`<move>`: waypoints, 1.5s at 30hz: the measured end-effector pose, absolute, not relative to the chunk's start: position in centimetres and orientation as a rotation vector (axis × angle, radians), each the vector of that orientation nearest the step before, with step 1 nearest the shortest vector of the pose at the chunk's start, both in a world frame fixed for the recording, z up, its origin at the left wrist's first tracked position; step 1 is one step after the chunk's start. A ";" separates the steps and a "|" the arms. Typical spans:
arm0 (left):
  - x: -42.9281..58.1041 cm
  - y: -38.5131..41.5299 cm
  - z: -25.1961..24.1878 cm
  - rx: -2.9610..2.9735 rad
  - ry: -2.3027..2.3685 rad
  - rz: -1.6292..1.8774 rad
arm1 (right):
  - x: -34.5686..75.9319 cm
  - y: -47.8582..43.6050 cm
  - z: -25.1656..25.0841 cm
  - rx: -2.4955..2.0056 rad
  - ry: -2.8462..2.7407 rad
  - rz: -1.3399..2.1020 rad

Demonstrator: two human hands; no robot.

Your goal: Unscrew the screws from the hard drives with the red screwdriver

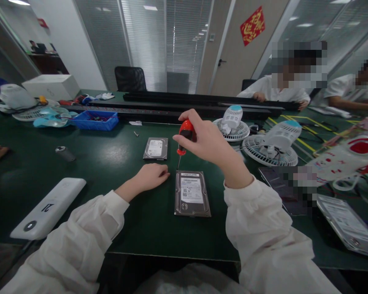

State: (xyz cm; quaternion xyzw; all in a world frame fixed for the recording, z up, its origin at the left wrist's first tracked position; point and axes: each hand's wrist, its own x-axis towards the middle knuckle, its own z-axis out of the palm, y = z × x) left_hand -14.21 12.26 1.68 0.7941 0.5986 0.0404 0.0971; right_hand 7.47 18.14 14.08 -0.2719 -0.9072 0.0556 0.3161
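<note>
A hard drive (192, 193) lies label up on the dark green table (110, 163) in front of me. My right hand (207, 141) is closed round the red handle of a screwdriver (184, 136), held upright with its tip at the drive's far left corner. My left hand (151, 175) rests curled on the table just left of that corner, fingers closed, with nothing visible in it. A second hard drive (155, 148) lies farther back.
A white device marked 21 (47, 208) lies at the left, a small metal cylinder (65, 153) behind it. A blue tray (95, 120) sits at the back left. Small fans (233, 126) stand at the right. Two people sit at the far right.
</note>
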 end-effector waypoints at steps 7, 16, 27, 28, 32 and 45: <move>-14.3 12.3 1.7 2.365 1.777 0.109 | 7.1 18.8 13.5 -0.509 -2.299 0.169; -14.2 12.3 1.5 2.370 1.791 0.105 | 7.1 18.2 14.2 -0.561 -2.368 0.068; -14.3 12.3 1.6 2.363 1.778 0.123 | 7.4 17.9 14.4 -0.577 -2.373 0.123; -14.3 12.3 1.6 2.364 1.775 0.125 | 7.4 17.9 14.4 -0.627 -2.380 0.088; -14.3 12.3 1.6 2.365 1.772 0.125 | 7.5 17.8 14.5 -0.711 -2.416 0.082; -14.3 12.4 1.5 2.368 1.783 0.111 | 7.6 17.5 15.0 -0.809 -2.417 0.021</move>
